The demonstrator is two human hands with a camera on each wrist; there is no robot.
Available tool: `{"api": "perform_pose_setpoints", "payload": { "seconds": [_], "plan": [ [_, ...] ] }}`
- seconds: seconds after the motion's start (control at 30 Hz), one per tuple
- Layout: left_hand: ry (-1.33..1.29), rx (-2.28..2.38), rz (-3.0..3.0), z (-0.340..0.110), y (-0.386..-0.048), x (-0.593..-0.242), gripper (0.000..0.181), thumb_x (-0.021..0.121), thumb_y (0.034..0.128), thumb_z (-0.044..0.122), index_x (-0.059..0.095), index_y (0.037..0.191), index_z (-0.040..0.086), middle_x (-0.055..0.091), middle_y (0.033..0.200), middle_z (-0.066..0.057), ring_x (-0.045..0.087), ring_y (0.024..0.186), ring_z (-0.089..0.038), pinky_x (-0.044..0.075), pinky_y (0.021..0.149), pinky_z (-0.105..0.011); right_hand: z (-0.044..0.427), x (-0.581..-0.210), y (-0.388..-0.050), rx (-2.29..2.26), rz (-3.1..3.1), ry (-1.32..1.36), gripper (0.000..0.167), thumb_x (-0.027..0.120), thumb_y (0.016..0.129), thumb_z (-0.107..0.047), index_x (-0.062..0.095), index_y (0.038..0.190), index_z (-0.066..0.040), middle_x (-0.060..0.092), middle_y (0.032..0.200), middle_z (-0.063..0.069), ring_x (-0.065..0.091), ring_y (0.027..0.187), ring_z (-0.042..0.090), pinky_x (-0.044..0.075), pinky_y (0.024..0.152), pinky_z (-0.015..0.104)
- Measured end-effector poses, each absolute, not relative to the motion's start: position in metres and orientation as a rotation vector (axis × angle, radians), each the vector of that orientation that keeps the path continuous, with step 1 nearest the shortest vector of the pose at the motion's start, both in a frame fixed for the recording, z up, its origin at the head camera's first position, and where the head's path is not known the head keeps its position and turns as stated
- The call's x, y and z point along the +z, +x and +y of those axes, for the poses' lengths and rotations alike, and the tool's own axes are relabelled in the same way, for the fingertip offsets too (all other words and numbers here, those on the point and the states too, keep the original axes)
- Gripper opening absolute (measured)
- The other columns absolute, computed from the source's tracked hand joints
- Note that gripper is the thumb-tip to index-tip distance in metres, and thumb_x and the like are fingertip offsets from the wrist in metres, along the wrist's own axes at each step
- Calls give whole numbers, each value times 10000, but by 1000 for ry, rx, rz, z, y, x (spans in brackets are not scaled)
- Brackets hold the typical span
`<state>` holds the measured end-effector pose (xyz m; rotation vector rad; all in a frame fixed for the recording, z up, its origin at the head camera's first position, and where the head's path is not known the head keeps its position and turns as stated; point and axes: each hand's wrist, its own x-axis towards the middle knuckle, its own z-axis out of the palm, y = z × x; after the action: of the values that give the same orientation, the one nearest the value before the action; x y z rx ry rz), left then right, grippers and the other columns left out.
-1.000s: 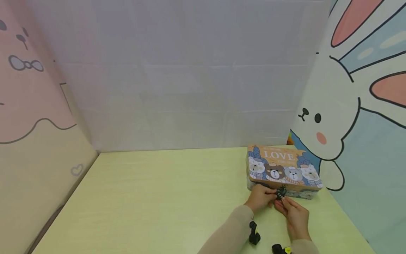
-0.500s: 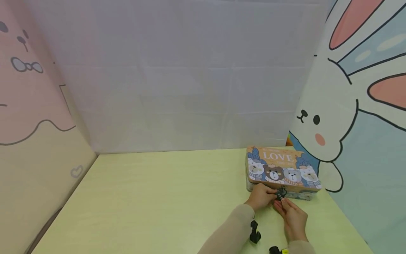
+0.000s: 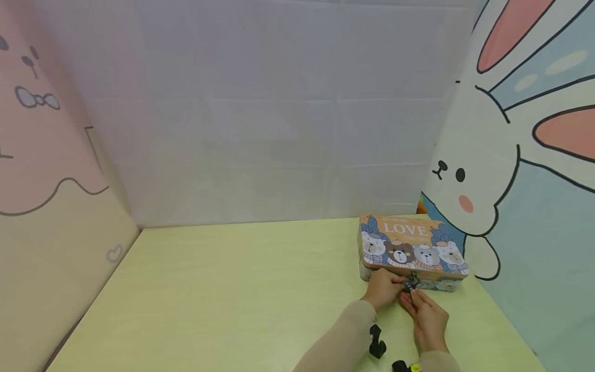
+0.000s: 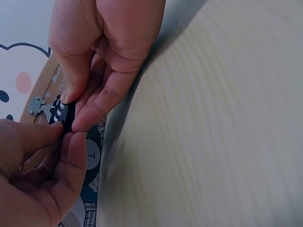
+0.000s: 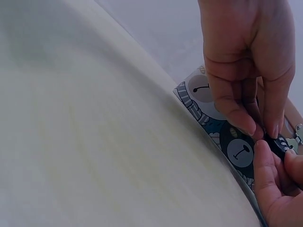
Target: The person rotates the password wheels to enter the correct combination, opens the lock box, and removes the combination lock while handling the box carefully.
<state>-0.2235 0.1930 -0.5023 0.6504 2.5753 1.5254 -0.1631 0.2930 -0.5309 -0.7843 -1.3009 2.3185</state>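
Note:
A small black combination padlock (image 4: 57,113) with number dials hangs at the metal clasp (image 4: 39,107) on the front of a tin box (image 3: 415,245). The box's lid is down, printed with bears and the word LOVE. My left hand (image 3: 383,288) pinches one end of the padlock between thumb and fingers. At the other end, the thumb and fingers of my right hand (image 3: 431,319) pinch it too, as the right wrist view also shows. The digits on the dials are too small to read. Fingers hide part of the padlock's body.
The box stands at the back right of a pale wooden table (image 3: 223,294). Behind it rises a white sheet (image 3: 279,113). A rabbit-printed panel (image 3: 534,232) borders the right side, and a pink and cream panel (image 3: 56,248) the left.
The head view has shifted slightly. Both hands keep their places at the padlock, with only slight movement of the fingers. The box stays where it was.

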Motion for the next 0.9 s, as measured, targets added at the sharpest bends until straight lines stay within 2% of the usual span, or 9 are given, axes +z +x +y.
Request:
{"api": "perform_pose_setpoints", "payload": {
  "seconds": [0.23, 0.4, 0.47, 0.57, 0.63, 0.7, 0.8, 0.9],
  "plan": [
    [633, 1551, 2578, 194, -222, -504, 167, 745, 859, 6, 796, 1012, 49, 751, 788, -36, 401, 335, 9, 386, 351, -112, 292, -530, -163, 2314, -1282, -772, 407, 478, 998, 83, 665, 774, -201, 700, 767, -27, 705, 734, 91, 605, 787, 250],
    [586, 1560, 2558, 197, -220, -503, 193, 707, 864, -13, 795, 1024, 50, 725, 681, -29, 367, 319, 2, 343, 325, -120, 289, -530, -162, 2298, -1266, -784, 441, 470, 995, 88, 672, 754, -221, 696, 760, -35, 700, 731, 81, 605, 780, 244],
    [564, 1563, 2546, 198, -219, -502, 215, 686, 860, -20, 795, 1029, 55, 723, 680, -24, 392, 320, -19, 336, 320, -126, 289, -529, -162, 2291, -1258, -795, 449, 473, 997, 82, 674, 747, -232, 691, 761, -51, 696, 734, 73, 605, 776, 238],
    [580, 1539, 2575, 200, -219, -500, 235, 672, 847, -11, 796, 1032, 62, 752, 797, -16, 521, 477, 2, 390, 403, -113, 289, -529, -162, 2297, -1231, -797, 433, 478, 1001, 71, 672, 751, -225, 685, 768, -58, 688, 739, 65, 608, 757, 231],
    [602, 1513, 2613, 200, -220, -499, 226, 686, 841, 16, 798, 1029, 71, 759, 898, -2, 608, 656, 21, 452, 514, -96, 289, -528, -163, 2301, -1216, -793, 408, 483, 1000, 65, 673, 764, -207, 683, 771, -56, 685, 741, 62, 609, 744, 227],
    [635, 1489, 2649, 200, -220, -499, 209, 704, 840, 45, 799, 1024, 73, 755, 957, 6, 633, 843, 26, 481, 634, -79, 289, -528, -163, 2295, -1214, -789, 385, 485, 999, 64, 661, 781, -199, 681, 776, -56, 683, 747, 59, 609, 739, 226],
    [667, 1467, 2672, 201, -220, -498, 181, 724, 852, 68, 801, 1016, 77, 755, 954, 12, 660, 936, -11, 520, 723, -95, 290, -528, -162, 2288, -1218, -791, 394, 482, 998, 66, 666, 784, -208, 682, 782, -57, 685, 758, 64, 609, 750, 232],
    [699, 1432, 2709, 201, -219, -498, 162, 737, 857, 65, 804, 1004, 86, 755, 942, 21, 665, 936, -13, 523, 746, -94, 291, -528, -160, 2300, -1210, -790, 439, 476, 997, 75, 685, 753, -225, 689, 775, -42, 691, 755, 78, 611, 760, 244]
  ]
}}
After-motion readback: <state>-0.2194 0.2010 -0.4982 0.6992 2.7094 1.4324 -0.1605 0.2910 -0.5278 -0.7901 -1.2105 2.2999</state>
